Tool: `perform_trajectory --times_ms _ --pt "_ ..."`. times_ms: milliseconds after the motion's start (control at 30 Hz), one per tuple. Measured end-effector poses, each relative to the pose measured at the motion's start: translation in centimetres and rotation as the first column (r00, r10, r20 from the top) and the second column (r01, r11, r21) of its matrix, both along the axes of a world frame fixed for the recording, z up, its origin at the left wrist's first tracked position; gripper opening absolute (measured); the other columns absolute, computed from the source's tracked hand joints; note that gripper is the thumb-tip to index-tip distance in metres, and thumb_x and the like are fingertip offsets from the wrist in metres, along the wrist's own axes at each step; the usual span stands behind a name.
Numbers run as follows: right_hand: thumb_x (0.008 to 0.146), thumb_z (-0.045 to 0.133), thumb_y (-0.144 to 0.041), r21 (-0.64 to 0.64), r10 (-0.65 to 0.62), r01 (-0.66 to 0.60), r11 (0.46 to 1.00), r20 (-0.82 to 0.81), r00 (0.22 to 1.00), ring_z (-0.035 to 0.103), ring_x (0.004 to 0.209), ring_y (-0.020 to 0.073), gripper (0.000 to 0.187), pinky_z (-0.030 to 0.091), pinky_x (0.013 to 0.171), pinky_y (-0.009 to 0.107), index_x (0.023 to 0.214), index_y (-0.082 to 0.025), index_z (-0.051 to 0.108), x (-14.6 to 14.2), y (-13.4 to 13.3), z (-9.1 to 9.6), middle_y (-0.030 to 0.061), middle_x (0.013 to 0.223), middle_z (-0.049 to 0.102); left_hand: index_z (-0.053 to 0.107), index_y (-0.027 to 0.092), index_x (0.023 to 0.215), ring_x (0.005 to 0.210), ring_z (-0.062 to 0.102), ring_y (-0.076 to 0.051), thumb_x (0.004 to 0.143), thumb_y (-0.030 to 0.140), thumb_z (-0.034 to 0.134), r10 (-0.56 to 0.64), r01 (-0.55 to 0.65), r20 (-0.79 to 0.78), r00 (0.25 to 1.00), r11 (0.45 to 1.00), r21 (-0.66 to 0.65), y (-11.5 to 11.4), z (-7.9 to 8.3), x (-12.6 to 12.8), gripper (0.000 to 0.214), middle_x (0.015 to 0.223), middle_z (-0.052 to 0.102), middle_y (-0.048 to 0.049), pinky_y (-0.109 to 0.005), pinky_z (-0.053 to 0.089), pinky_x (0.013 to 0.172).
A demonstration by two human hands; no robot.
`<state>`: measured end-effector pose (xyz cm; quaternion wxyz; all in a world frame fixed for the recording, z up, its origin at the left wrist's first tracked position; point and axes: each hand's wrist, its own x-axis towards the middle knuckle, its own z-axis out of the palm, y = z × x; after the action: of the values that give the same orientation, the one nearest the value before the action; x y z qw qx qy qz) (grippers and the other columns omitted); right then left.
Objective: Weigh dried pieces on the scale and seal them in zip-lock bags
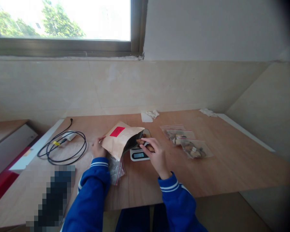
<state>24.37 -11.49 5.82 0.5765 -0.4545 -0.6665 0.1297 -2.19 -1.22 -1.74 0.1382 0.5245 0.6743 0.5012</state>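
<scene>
Left hand grips the rear edge of the kraft pouch, fingers closed on it, holding it tilted with the mouth opening to the right. Pouch has a red label on the upper face. Right hand sits right at the mouth, fingers curled around some small brown pieces; can't tell exactly how many. Pouch long axis runs left-right, mouth facing the right hand, so the right hand is the nearer one to the opening. Small digital scale sits on the bench directly under the mouth. Two filled zip bags lie well to the right; an empty-looking clear bag under the pouch. Coiled black cable far left.
</scene>
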Motion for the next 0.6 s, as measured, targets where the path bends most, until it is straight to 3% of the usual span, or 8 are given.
perform_trajectory --times_ms 200,367,467,600 --pt "0.084 0.061 -0.039 -0.192 -0.124 0.078 0.978 -0.24 0.963 0.065 0.077 0.0174 0.028 0.054 0.069 0.03 0.103 -0.019 0.066 3.4 0.9 -2.7 0.0066 0.09 0.068 0.067 0.021 0.101 0.1 0.057 -0.028 0.075 0.027 0.056 0.056 -0.067 -0.158 0.986 0.995 -0.071 -0.3 0.4 -0.1 0.029 0.098 0.07 -0.0073 -0.041 0.043 0.09" --pt "0.077 0.067 -0.041 -0.26 -0.106 0.014 0.965 -0.342 0.934 0.066 0.087 0.0206 0.033 0.055 0.075 0.033 0.101 -0.018 0.064 4.5 2.4 -5.5 0.0093 0.096 0.07 0.063 0.021 0.106 0.099 0.057 -0.028 0.07 0.024 0.06 0.1 -0.12 -0.21 0.973 0.989 -0.088 0.0 0.0 -0.2 0.037 0.098 0.069 -0.0068 -0.04 0.044 0.088" --pt "0.075 0.068 -0.042 -0.299 -0.038 -0.067 0.952 -0.333 0.942 0.068 0.086 0.022 0.034 0.056 0.076 0.036 0.098 -0.019 0.064 4.4 3.5 -7.0 0.0089 0.093 0.071 0.063 0.019 0.1 0.097 0.058 -0.029 0.069 0.029 0.062 0.112 -0.139 -0.218 0.97 0.983 -0.116 0.2 0.0 -0.2 0.032 0.094 0.069 -0.0078 -0.04 0.044 0.087" --pt "0.077 0.065 -0.043 -0.271 -0.029 -0.012 0.962 -0.146 0.989 0.065 0.094 0.0241 0.034 0.055 0.078 0.038 0.101 -0.02 0.066 4.4 4.4 -7.5 0.0105 0.103 0.067 0.062 0.019 0.091 0.094 0.059 -0.029 0.071 0.032 0.06 0.096 -0.127 -0.22 0.971 0.984 -0.129 0.3 0.2 -0.3 0.024 0.092 0.069 -0.008 -0.041 0.044 0.086"
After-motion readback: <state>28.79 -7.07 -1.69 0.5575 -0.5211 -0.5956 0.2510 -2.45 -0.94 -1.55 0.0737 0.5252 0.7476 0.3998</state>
